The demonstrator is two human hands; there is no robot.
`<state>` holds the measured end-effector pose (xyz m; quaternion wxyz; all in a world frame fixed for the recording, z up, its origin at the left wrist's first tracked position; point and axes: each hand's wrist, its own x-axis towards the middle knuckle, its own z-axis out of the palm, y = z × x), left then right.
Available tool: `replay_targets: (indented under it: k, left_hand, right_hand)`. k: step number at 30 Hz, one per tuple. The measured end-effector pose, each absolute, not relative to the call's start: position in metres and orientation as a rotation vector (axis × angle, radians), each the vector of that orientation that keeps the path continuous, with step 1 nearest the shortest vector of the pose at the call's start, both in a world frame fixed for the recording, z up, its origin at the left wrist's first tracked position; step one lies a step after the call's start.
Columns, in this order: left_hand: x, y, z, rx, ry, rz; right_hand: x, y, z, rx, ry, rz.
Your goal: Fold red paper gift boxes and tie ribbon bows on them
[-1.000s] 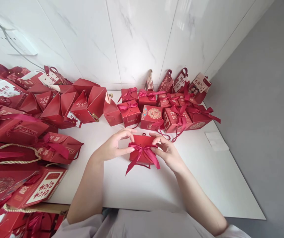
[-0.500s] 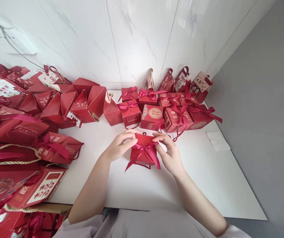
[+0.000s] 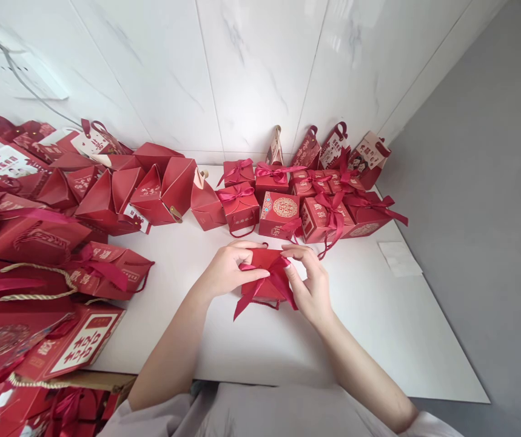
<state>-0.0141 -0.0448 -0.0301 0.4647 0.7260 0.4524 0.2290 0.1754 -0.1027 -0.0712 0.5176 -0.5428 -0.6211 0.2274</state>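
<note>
In front of me on the white table stands a small red gift box (image 3: pixel 260 257) with a dark pink ribbon bow (image 3: pixel 279 285) tied on its top. My left hand (image 3: pixel 227 272) is at the box's left side, its thumb stretched over the bow near the knot and its curled fingers around the left loop. On the right, my right hand (image 3: pixel 311 282) pinches the right loop between thumb and fingertips. One ribbon tail (image 3: pixel 244 303) hangs toward me. A dark red cord handle (image 3: pixel 264 301) shows at the box's near side.
Several red boxes with bows (image 3: pixel 241 206) stand against the tiled wall (image 3: pixel 260 79). Behind them lean a few tagged boxes (image 3: pixel 369 156). At left, larger red gift boxes (image 3: pixel 105 200) are crowded together. A white paper (image 3: pixel 400 258) lies near the table's (image 3: pixel 378 340) right edge.
My left thumb has moved right and down onto the middle of the bow, and the left fingers have curled in. The right hand has barely shifted, still at the right loop.
</note>
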Motion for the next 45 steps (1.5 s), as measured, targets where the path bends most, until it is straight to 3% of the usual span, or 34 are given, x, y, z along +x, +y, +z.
replay_targets:
  k: [5, 11, 13, 17, 21, 26, 30, 45]
  left_hand:
    - [-0.015, -0.044, -0.031, 1.782, 1.085, 0.567]
    - [-0.021, -0.036, -0.035, 1.718, 1.215, 0.682]
    - [-0.022, -0.034, -0.037, 1.696, 1.222, 0.713]
    - [-0.022, -0.034, -0.039, 1.652, 1.216, 0.706]
    - [-0.022, -0.034, -0.040, 1.669, 1.217, 0.707]
    - [-0.022, -0.033, -0.040, 1.744, 1.198, 0.720]
    - [-0.024, -0.031, -0.041, 1.768, 1.163, 0.692]
    - [-0.024, -0.031, -0.045, 1.750, 1.175, 0.662]
  right_hand:
    - [0.179, -0.099, -0.073, -1.304, -1.414, 0.765]
    - [0.182, -0.114, -0.058, -1.250, -1.545, 0.521]
    - [0.174, -0.124, -0.053, -1.181, -1.539, 0.882]
    - [0.146, -0.139, -0.055, -0.994, -1.079, 1.987]
    - [0.126, -0.142, -0.070, -0.734, -0.719, 2.345]
    - [0.122, -0.139, -0.086, -0.322, -0.161, 2.378]
    - [0.120, -0.140, -0.089, -0.356, -0.009, 2.316]
    - [0.153, -0.126, -0.064, -1.018, -1.176, 1.934]
